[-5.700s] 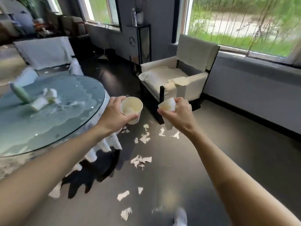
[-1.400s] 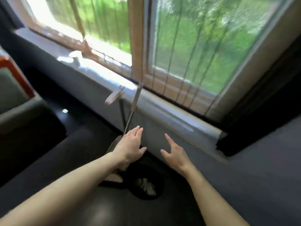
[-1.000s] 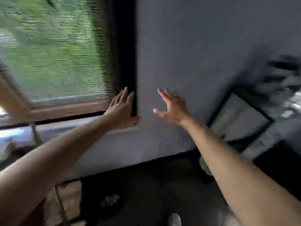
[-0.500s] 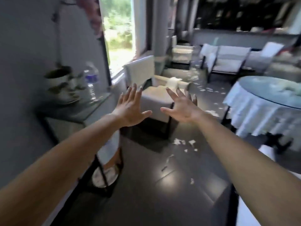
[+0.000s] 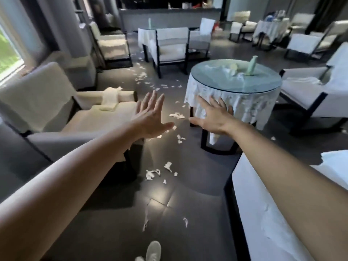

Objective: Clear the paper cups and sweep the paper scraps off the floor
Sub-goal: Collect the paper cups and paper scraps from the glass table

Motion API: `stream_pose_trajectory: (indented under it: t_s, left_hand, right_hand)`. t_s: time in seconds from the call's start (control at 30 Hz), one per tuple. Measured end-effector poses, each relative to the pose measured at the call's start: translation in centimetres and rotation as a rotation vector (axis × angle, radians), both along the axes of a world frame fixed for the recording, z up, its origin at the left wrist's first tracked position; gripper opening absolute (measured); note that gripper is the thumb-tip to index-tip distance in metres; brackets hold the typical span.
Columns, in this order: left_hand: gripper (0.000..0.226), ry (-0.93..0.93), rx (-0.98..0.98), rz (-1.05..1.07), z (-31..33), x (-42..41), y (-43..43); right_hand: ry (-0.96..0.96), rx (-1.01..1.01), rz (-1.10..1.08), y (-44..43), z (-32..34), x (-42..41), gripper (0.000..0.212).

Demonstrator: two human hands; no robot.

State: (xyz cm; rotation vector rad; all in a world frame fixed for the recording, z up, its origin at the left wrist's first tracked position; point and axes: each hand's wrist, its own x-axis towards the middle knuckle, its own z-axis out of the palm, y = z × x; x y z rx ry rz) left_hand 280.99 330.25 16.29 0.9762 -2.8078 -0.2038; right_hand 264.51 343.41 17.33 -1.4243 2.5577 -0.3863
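Both hands are empty here: left hand (image 5: 150,117) and right hand (image 5: 212,117) are held out front, fingers spread flat, gripping nothing. The paper scraps (image 5: 152,173) make a loose trail on the dark floor (image 5: 188,187) running straight away from the person, from just ahead of the shoe (image 5: 153,250), below both hands, up the aisle between the armchair (image 5: 56,102) on the left and the round glass-topped table (image 5: 207,80) on the right. What looks like a tipped paper cup (image 5: 233,68) (blurry, can't swear to it) sits on that table beside a green vase (image 5: 251,65), ahead and to the right, so I'd guess the right hand is the nearer one.
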Motion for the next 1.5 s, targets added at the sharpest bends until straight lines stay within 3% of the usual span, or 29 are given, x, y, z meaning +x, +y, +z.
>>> stream_pose_trajectory:
  t_s: [0.3, 0.6, 0.9, 1.17, 1.5]
  left_hand:
    - [0.095, -0.112, -0.012, -0.221, -0.7, -18.6, -18.3]
    - [0.095, -0.169, -0.022, -0.448, -3.0, -39.6, -27.4]
    - [0.094, -0.151, 0.005, -0.46, -2.4, -61.4, -36.5]
    - [0.094, -0.177, 0.06, -0.512, -4.7, -77.9, -45.0]
    - [0.098, -0.234, 0.106, -0.682, -9.0, -96.3, -55.1]
  right_hand:
    - [-0.113, -0.016, -0.268, -13.2, -2.4, -14.4, 0.083]
    - [-0.145, 0.028, -0.411, -21.9, -4.5, -33.0, 0.083]
    - [-0.123, -0.011, -0.415, -31.8, -2.7, -54.9, 0.082]
    - [-0.163, -0.065, -0.489, -38.5, -5.8, -69.5, 0.081]
    - [-0.521, -0.131, -0.9, -41.4, -14.6, -83.4, 0.083]
